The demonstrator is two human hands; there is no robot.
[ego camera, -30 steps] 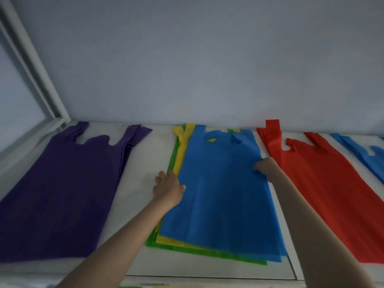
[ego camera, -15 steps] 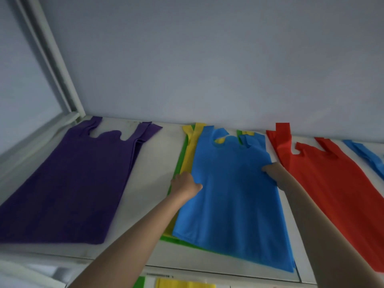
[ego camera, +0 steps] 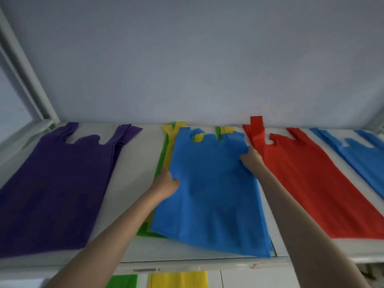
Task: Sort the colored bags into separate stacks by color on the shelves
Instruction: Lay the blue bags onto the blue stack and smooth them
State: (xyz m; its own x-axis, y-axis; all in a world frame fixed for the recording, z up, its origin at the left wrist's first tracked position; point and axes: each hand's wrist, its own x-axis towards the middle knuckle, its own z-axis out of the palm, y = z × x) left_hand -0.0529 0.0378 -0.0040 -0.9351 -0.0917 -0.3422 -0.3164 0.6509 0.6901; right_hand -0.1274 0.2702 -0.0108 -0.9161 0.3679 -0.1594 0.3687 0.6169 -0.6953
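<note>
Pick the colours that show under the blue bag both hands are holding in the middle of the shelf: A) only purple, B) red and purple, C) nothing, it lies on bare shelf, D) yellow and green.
D: yellow bag and green bag edges stick out along the left side of the blue bag, which the left hand and right hand grip.

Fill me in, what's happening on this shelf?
A person is sorting coloured bags on a white shelf. The left hand and right hand each have a grip on a side edge of the blue bag topping a mixed pile, with a yellow bag and a green bag underneath. Purple bags lie left, red bags right, and a blue stack beyond.
</note>
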